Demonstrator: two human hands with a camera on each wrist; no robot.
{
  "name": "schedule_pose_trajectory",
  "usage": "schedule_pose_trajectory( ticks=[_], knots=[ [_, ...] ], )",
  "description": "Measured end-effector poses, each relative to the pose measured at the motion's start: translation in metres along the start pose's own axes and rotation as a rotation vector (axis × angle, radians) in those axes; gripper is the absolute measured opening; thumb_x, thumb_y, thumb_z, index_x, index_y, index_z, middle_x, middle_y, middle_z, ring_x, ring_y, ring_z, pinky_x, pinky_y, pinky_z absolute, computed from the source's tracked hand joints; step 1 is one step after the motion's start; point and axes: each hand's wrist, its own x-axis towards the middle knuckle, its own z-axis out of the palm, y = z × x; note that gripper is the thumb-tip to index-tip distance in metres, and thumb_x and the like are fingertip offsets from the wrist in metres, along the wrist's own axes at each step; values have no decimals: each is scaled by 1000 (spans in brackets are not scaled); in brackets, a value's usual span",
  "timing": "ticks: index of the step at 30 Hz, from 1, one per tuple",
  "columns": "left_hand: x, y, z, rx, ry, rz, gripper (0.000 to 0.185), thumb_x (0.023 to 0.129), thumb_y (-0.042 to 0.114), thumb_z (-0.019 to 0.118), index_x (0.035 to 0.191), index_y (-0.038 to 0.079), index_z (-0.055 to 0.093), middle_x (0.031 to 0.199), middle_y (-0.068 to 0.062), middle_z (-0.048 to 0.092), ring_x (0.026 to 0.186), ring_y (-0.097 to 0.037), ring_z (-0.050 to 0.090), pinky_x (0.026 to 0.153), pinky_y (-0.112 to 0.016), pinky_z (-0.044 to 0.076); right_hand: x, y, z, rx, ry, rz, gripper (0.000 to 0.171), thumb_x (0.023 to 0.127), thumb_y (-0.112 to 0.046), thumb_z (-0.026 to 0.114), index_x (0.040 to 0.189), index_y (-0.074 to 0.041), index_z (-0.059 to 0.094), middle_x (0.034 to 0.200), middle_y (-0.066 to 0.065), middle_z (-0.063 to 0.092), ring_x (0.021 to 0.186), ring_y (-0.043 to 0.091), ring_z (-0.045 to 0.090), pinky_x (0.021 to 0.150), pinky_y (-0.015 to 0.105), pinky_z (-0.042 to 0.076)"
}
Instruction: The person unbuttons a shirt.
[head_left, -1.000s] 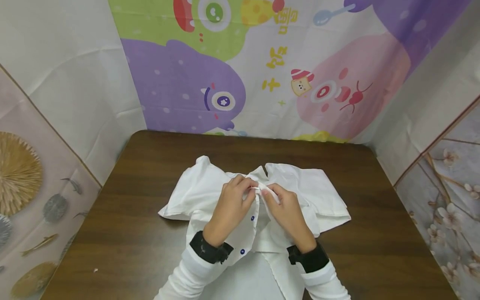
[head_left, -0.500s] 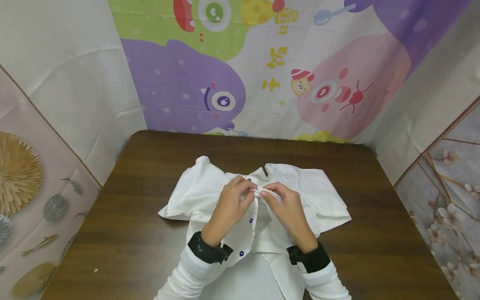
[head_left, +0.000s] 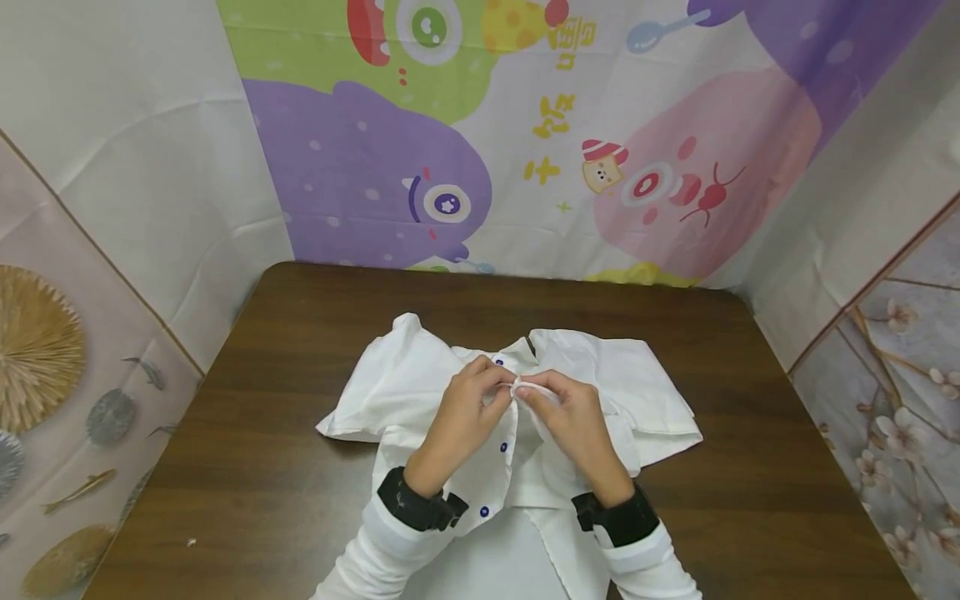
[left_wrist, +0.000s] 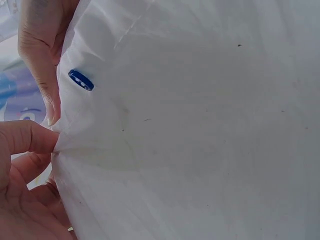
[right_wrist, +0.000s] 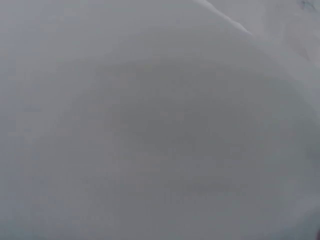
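A white short-sleeved shirt [head_left: 408,379] lies front up, its front partly unfastened. My left hand [head_left: 463,412] pinches the front edge below the collar, on the side that carries the blue buttons [head_left: 503,447]. Right against it, my right hand [head_left: 572,421] pinches the edge of the other front panel, with the fingertips of both hands almost meeting. Whether a button lies between the fingers is hidden. In the left wrist view, a blue button [left_wrist: 81,80] stands out on the white cloth beside the pinching fingers. White fabric [right_wrist: 160,130] fills the right wrist view and hides the hand.
The shirt rests on a dark brown wooden table [head_left: 247,467]. A cartoon-printed curtain [head_left: 540,225] hangs behind its far edge, and pale patterned cloths hang at both sides. One tiny white scrap [head_left: 191,542] lies at the left of the table.
Both hands have stayed at the same spot with small finger movements. A blue button near the collar has come into view above the left fingers. The right fingertips have shifted slightly toward the left hand.
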Motion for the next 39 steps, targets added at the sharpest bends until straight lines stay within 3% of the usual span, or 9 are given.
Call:
schedule_pose_trajectory(
  ticks=[5,13,20,26,34,39],
  knots=[
    [-1,-1,0,-15,-1,-5,15,81,2,56,85,6,70,78,-3,56,72,-15,53,67,-27,43,0,0,0,-4,-3,-11,14,82,-17,70,91,-7,73,90,5,73,88,16,66,72,24,50],
    [-3,-2,0,-29,-5,-23,13,81,4,56,84,5,69,79,-4,55,73,-15,54,69,-27,44,0,1,-1,-1,-15,7,16,85,-17,67,94,-5,73,93,8,72,92,22,67,81,37,51],
    [-3,-2,-2,-78,-5,-80,17,82,1,55,83,9,70,80,-2,54,72,-13,53,68,-26,43,0,0,-3,1,-22,30,15,87,-16,64,94,-5,72,94,8,72,87,19,64,76,31,50],
    [-3,-4,-3,-72,-7,-78,18,82,1,55,83,10,70,79,-2,54,72,-13,53,68,-26,44,0,0,-3,-12,-25,44,16,88,-16,64,95,-5,71,93,9,72,87,19,65,76,33,50],
    [-14,-6,-11,-133,5,-122,20,83,0,57,84,13,72,81,2,58,78,-12,57,70,-25,45,-5,4,-13,-125,-23,37,15,86,-18,66,93,-6,70,92,8,72,82,18,63,71,32,49],
    [-26,-12,-17,-168,18,-131,24,82,-1,56,84,17,73,83,1,59,80,-10,57,73,-25,46,-11,11,-23,-227,-112,100,14,86,-15,64,98,-7,67,95,11,71,85,24,64,75,40,49]
  ],
)
